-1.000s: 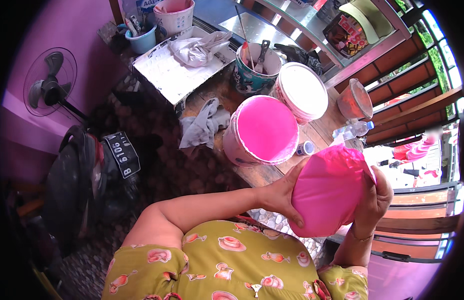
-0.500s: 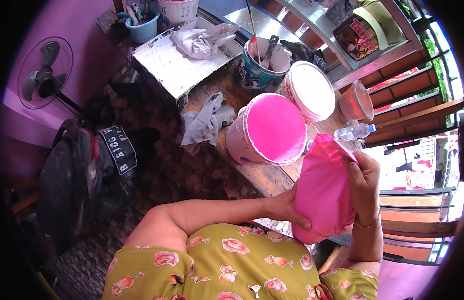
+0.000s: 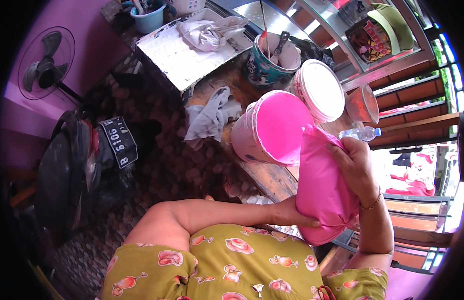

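A bulging pink plastic bag [image 3: 323,187] sits between both hands, near an open paint pail [image 3: 243,136]; the left hand [image 3: 294,214] cups its lower side, fingers partly hidden, probably bearing weight; the right hand [image 3: 358,162] grasps higher, seemingly for balance.

The bag [image 3: 323,192] at four o'clock is plain pink, like the paint [image 3: 281,125] at two. Teal colours the bucket [image 3: 262,69] at one, purple the wall [image 3: 87,40] at ten. The olive top [image 3: 254,270] at six carries pink-orange drink prints.
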{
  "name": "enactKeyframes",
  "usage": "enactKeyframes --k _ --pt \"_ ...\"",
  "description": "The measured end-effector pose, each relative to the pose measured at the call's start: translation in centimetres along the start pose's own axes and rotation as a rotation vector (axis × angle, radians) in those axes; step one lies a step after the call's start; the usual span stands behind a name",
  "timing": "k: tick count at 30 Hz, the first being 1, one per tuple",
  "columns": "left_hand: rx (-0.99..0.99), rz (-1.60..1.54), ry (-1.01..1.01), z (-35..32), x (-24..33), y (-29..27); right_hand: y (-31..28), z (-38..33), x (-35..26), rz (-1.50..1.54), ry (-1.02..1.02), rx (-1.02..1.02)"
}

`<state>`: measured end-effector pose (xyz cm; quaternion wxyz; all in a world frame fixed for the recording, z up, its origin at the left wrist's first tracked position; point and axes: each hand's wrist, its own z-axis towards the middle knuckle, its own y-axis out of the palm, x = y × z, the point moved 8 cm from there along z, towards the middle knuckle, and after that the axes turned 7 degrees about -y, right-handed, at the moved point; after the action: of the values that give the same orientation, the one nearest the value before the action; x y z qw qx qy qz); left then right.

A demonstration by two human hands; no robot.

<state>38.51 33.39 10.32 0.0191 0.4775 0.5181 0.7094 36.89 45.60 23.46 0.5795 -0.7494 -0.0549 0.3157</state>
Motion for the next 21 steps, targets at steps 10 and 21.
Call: enactKeyframes --k 10,21 --pt "0.060 0.041 0.078 -0.8 0.7 -0.3 1.8 1.5 -0.6 0.061 -0.001 -0.095" --pt "0.037 0.127 0.122 -0.4 1.3 -0.3 2.2 2.5 -1.5 -0.085 -0.016 -0.210"
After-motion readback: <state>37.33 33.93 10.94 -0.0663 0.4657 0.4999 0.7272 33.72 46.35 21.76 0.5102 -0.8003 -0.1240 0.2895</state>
